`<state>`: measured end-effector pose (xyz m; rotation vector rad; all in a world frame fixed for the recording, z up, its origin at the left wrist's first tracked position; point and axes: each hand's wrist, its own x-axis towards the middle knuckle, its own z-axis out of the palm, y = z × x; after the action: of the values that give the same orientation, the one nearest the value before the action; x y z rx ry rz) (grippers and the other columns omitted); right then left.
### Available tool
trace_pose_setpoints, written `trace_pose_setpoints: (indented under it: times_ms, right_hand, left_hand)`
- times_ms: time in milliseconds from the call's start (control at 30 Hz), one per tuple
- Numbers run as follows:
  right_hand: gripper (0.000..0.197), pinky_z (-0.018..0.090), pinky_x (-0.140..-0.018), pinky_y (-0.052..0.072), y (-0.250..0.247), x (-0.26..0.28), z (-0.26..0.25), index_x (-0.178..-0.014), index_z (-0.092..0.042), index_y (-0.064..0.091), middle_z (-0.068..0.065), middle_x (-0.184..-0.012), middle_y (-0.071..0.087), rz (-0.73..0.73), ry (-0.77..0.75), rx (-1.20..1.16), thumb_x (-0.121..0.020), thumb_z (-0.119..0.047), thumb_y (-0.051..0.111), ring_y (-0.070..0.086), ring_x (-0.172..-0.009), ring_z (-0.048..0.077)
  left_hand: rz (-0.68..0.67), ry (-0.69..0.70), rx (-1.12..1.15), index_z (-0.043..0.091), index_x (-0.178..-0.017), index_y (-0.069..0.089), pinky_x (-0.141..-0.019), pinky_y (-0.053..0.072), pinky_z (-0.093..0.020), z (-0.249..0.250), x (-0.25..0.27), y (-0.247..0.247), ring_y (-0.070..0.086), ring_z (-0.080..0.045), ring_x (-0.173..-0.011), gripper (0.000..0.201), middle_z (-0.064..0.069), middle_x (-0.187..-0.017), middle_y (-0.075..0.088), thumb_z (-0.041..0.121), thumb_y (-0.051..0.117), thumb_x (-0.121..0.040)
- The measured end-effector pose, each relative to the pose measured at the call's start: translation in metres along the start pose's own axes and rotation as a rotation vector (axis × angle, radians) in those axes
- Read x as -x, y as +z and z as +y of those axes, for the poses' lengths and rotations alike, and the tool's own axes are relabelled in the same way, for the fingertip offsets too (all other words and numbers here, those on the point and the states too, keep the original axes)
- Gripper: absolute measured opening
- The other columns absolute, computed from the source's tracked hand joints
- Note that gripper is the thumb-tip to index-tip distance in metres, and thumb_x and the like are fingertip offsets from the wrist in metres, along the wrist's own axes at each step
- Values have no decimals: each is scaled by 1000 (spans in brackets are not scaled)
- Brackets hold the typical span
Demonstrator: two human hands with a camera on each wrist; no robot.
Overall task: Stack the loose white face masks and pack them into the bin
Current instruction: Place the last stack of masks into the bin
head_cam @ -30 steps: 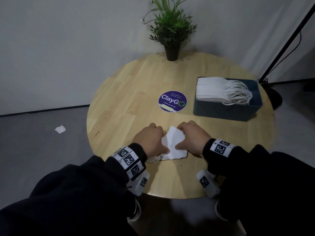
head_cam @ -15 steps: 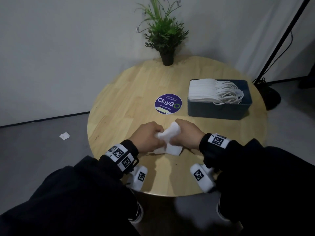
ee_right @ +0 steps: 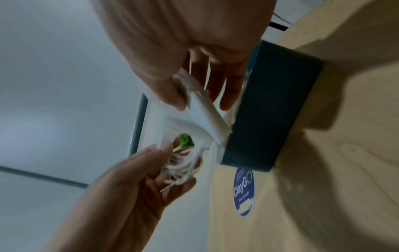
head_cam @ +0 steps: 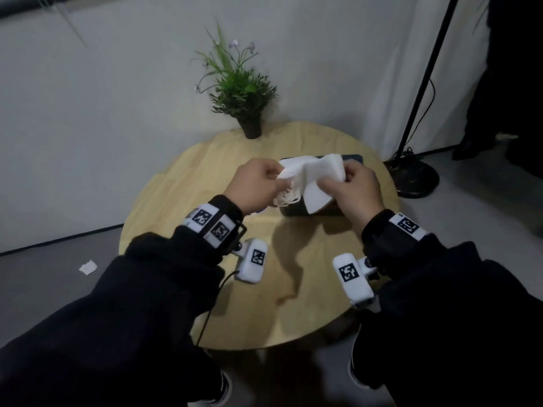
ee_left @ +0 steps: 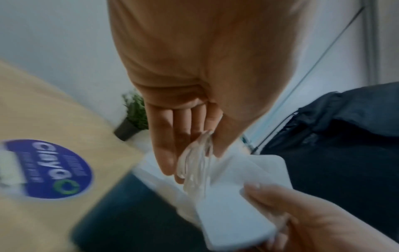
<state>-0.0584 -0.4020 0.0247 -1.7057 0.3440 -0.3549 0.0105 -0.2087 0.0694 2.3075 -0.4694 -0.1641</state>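
a soft, light stack of masks is pinched at both ends by the left hand and right hand above the bin; loose loops are best gathered.

Both the left hand and right hand have lifted the masks off the table to above the bin.

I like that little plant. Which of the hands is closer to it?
Left. The left hand is up in front of the potted plant, slightly to its right; the right hand is farther right, over the bin.
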Motion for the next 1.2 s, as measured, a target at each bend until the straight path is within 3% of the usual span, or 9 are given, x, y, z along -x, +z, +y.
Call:
trace_pose_setpoints:
  times_ms: [100,200,300,400,600,767,900,1067,1200]
  right_hand:
    - [25,52,-84,63,-21,-15,0,-94,-25,70,-1,-97,77,173,43,-103,-72,-32,80,75,-93,21]
    - [17,40,-72,65,-35,-27,2,-102,-19,70,4,-100,77,233,47,-225,-86,-18,76,77,-92,23]
    - [18,29,-71,63,-42,-36,9,-113,-9,70,2,-98,75,211,49,-214,-95,-8,69,76,-89,17]
    - [15,42,-83,65,-46,-46,20,-106,-14,72,4,-99,78,207,22,-103,-92,-7,70,76,-92,19]
    - [30,45,-98,58,-57,-61,36,-119,-9,75,8,-111,78,153,85,97,-89,-12,72,73,-103,22]
    - [44,46,-105,53,-59,-62,46,-135,-13,64,7,-122,70,130,177,70,-92,-22,72,65,-115,26]
    - [25,50,-99,56,-56,-61,48,-121,-19,70,6,-114,72,101,196,73,-97,-17,63,67,-110,28]
    - [12,49,-88,58,-52,-55,48,-87,-33,67,0,-101,72,100,268,-31,-95,-27,60,68,-101,28]
    - [11,49,-86,56,-40,-60,49,-78,-23,66,2,-87,66,75,300,-160,-81,-33,61,62,-88,24]
  left_hand:
    - [45,75,-25,18,-86,74,-72,64,-42,41,-31,32,74,-22,-78,6,-2,-79,74,21,71,-90]
    - [54,69,-16,22,-82,72,-71,65,-43,66,-56,61,74,-23,-78,12,-2,-83,74,21,67,-92]
    - [48,42,-21,20,-97,75,-60,57,-24,75,-70,82,71,-18,-82,11,2,-91,73,21,65,-96]
    - [-11,-18,57,17,-109,73,-47,47,-12,72,-76,96,68,-13,-79,14,2,-90,70,20,65,-99]
    - [-274,-83,106,1,-97,78,-77,63,-46,69,-82,106,74,-34,-80,19,-22,-90,76,0,61,-88]
    - [-34,66,-163,12,-122,76,-96,51,-29,71,-87,102,67,-25,-115,32,-7,-124,74,11,55,-97]
    - [-209,205,-329,17,-119,76,-87,46,-26,66,-81,108,67,-26,-110,31,-8,-121,75,12,54,-98]
    - [220,137,-165,19,-126,71,-108,47,-35,33,-81,82,63,-21,-119,31,-3,-131,68,15,58,-97]
    - [277,-268,112,14,-152,46,-115,40,-41,-17,-74,55,46,-30,-142,58,-12,-158,44,36,61,-101]
